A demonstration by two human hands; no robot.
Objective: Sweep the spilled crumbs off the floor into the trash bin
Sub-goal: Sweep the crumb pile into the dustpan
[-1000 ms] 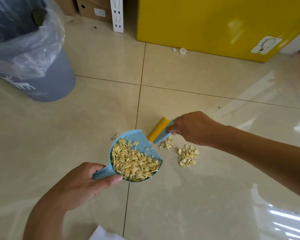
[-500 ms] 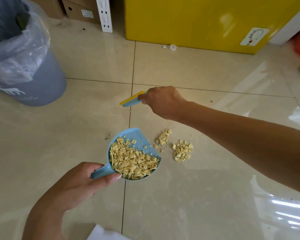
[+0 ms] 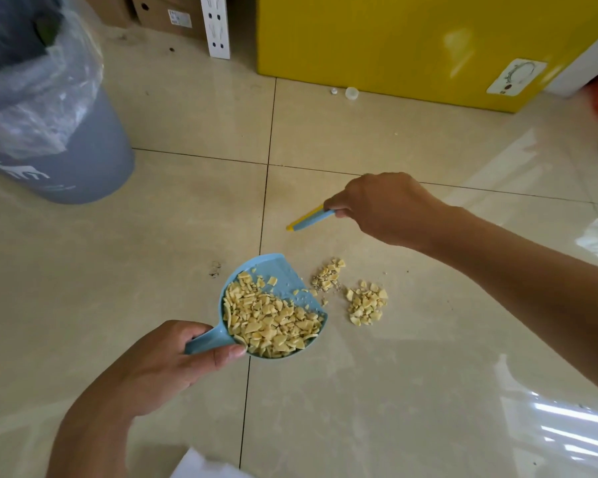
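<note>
1. The left hand is gripping the handle of the blue dustpan, which is sitting low over the floor with a heap of crumbs inside and its open edge facing right.
2. The right hand is pinching a small yellow-and-blue brush. Its long axis is pointing left from the hand, and it appears lifted off the tiles.
3. Two loose crumb piles are lying just beside the pan's open edge, on the person's side of the brush tip. The right hand is nearer, so the brush is likely needing to drop behind them and push leftward.
4. The trash bin, lined with a clear liner, is standing well apart at far left, and the way there looks unobstructed. A yellow cabinet and a white cap are sitting beyond.
</note>
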